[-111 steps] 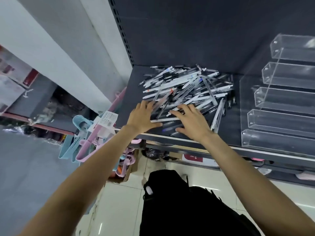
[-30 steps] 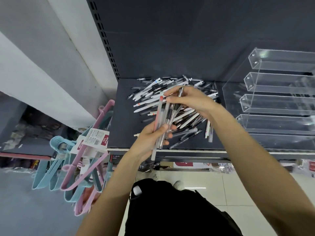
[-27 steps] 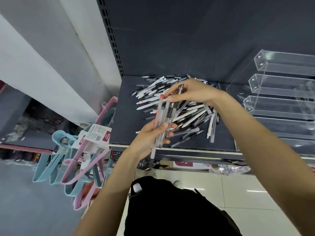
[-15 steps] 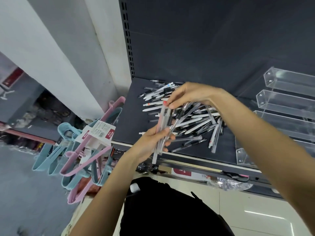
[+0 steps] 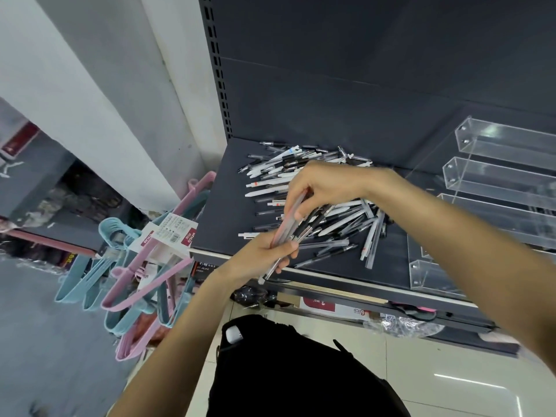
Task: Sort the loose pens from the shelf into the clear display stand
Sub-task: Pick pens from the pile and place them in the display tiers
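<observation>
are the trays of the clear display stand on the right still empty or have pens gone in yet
Empty, as far as shows: the clear display stand has bare trays, though its right part is cut off. Pens lie in the pile or the left hand.

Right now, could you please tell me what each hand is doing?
Left hand: grips a bundle of pens.
Right hand: fingers pinch the bundle's upper end.

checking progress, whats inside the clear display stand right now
The clear display stand shows no pens in its visible compartments; its right part runs out of frame. The pens lie piled on the shelf.
</observation>
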`<state>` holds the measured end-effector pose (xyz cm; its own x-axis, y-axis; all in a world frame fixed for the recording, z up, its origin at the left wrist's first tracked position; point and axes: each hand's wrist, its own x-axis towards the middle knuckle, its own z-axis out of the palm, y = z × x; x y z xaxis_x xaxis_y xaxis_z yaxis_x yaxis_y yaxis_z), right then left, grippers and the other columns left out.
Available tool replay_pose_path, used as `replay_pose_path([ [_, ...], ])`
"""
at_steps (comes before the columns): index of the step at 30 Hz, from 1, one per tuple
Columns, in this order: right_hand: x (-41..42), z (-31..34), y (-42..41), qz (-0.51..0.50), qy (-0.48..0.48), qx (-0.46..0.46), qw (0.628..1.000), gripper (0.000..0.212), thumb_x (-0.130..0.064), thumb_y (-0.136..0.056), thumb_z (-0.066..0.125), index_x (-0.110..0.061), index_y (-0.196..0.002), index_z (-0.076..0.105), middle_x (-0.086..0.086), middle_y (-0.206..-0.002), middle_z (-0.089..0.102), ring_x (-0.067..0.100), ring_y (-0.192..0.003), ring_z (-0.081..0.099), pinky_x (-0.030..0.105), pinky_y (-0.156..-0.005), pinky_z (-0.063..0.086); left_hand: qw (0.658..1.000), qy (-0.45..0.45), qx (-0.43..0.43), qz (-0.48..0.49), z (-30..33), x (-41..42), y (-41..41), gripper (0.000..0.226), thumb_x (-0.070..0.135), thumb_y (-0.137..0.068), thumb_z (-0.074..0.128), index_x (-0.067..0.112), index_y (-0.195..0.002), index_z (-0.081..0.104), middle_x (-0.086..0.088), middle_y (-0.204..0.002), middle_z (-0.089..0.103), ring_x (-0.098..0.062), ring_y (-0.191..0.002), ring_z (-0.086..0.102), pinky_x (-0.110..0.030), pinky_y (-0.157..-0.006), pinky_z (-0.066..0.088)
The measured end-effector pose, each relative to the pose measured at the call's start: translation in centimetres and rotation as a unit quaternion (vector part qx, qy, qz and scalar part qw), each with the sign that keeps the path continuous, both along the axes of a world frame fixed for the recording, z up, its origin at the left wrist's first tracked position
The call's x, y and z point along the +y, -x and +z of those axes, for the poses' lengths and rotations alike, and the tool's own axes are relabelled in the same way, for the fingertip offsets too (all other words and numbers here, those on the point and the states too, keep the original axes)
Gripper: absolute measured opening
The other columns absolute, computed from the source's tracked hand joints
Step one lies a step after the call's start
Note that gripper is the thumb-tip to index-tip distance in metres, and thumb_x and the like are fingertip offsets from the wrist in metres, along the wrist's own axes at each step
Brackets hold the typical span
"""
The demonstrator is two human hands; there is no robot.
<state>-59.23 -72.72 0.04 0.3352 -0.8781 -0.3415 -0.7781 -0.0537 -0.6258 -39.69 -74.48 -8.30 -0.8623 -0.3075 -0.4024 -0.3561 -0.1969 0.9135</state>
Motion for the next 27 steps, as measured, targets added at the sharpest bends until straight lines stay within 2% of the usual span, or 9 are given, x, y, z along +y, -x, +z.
replay_pose_path([
  [5,1.0,1.2,2.3,-0.062,0.024,-0.001,0.998,0.018,-0.021,-0.077,0.076,-0.022,-0.096,0.075,-0.005,-0.083,0.071,0.014,-0.077,0.064,0.029,-0.070,0.047,1.000,-0.009,-0.005,0.019,-0.5,0.1,-0.4,0.012,0.014,-0.099,0.049,0.019,-0.105,0.057,0.008,-0.079,0.066,-0.004,-0.059,0.048,-0.018,-0.050,0.042],
  [9,3.0,1.9,5.6,-0.210,0.101,-0.043,0.972,0.020,-0.024,-0.074,0.075,-0.026,-0.094,0.072,-0.001,-0.079,0.071,0.006,-0.069,0.061,0.015,-0.066,0.044,0.994,-0.012,-0.021,0.102,-1.9,-0.8,-1.2,0.019,0.009,-0.101,0.042,0.005,-0.111,0.057,0.005,-0.080,0.063,-0.003,-0.058,0.049,-0.017,-0.051,0.043],
  [11,4.3,1.1,5.8,-0.351,0.169,-0.114,0.914,0.021,-0.021,-0.077,0.074,-0.019,-0.098,0.071,0.001,-0.074,0.069,0.007,-0.065,0.060,0.019,-0.070,0.047,0.980,-0.038,0.007,0.197,-1.6,-1.1,-0.7,0.019,0.008,-0.101,0.039,0.004,-0.112,0.055,0.002,-0.080,0.057,-0.003,-0.057,0.049,-0.018,-0.057,0.049],
  [13,5.3,-1.0,3.6,-0.497,0.207,-0.229,0.811,0.023,-0.013,-0.081,0.070,-0.008,-0.104,0.069,-0.006,-0.065,0.068,0.005,-0.058,0.059,0.019,-0.068,0.050,0.957,-0.081,0.061,0.272,-0.7,-1.0,0.6,0.016,0.007,-0.102,0.037,0.008,-0.102,0.053,0.003,-0.077,0.056,-0.004,-0.055,0.051,-0.027,-0.073,0.055],
  [15,5.9,-3.5,0.3,-0.589,0.199,-0.331,0.710,0.024,-0.009,-0.083,0.068,-0.007,-0.107,0.067,-0.010,-0.063,0.068,0.002,-0.056,0.059,0.016,-0.065,0.050,0.937,-0.109,0.105,0.313,0.3,-0.4,2.6,0.017,0.007,-0.102,0.035,0.011,-0.093,0.049,0.002,-0.078,0.056,-0.005,-0.056,0.057,-0.036,-0.083,0.052],
  [20,6.0,-6.8,-5.7,-0.688,0.187,-0.410,0.569,0.018,-0.010,-0.085,0.066,-0.013,-0.103,0.069,-0.010,-0.070,0.069,0.003,-0.066,0.063,0.020,-0.073,0.054,0.916,-0.132,0.133,0.356,1.7,1.2,6.4,0.018,0.005,-0.102,0.034,0.014,-0.089,0.041,-0.006,-0.104,0.064,-0.014,-0.078,0.067,-0.023,-0.062,0.055],
  [22,5.7,-7.0,-6.7,-0.699,0.218,-0.390,0.558,0.016,-0.010,-0.086,0.066,-0.021,-0.096,0.070,-0.011,-0.071,0.071,0.005,-0.065,0.064,0.019,-0.070,0.054,0.908,-0.158,0.124,0.368,1.7,1.2,6.9,0.015,0.005,-0.102,0.033,0.013,-0.095,0.044,-0.002,-0.103,0.067,-0.012,-0.084,0.068,-0.023,-0.068,0.056],
  [24,5.4,-7.3,-7.1,-0.695,0.241,-0.344,0.583,0.017,-0.011,-0.086,0.066,-0.026,-0.092,0.070,-0.013,-0.073,0.071,0.005,-0.068,0.065,0.022,-0.070,0.055,0.902,-0.170,0.106,0.383,1.4,1.1,7.0,0.012,0.005,-0.101,0.036,0.011,-0.100,0.047,-0.002,-0.095,0.067,-0.010,-0.081,0.067,-0.023,-0.074,0.055],
  [27,4.8,-7.8,-8.0,-0.687,0.245,-0.281,0.624,0.018,-0.015,-0.085,0.068,-0.021,-0.102,0.071,-0.007,-0.088,0.073,0.006,-0.082,0.067,0.029,-0.080,0.055,0.891,-0.194,0.088,0.400,1.1,0.6,7.0,0.010,0.005,-0.099,0.040,0.012,-0.094,0.044,-0.005,-0.086,0.061,-0.015,-0.076,0.057,-0.028,-0.074,0.047],
])
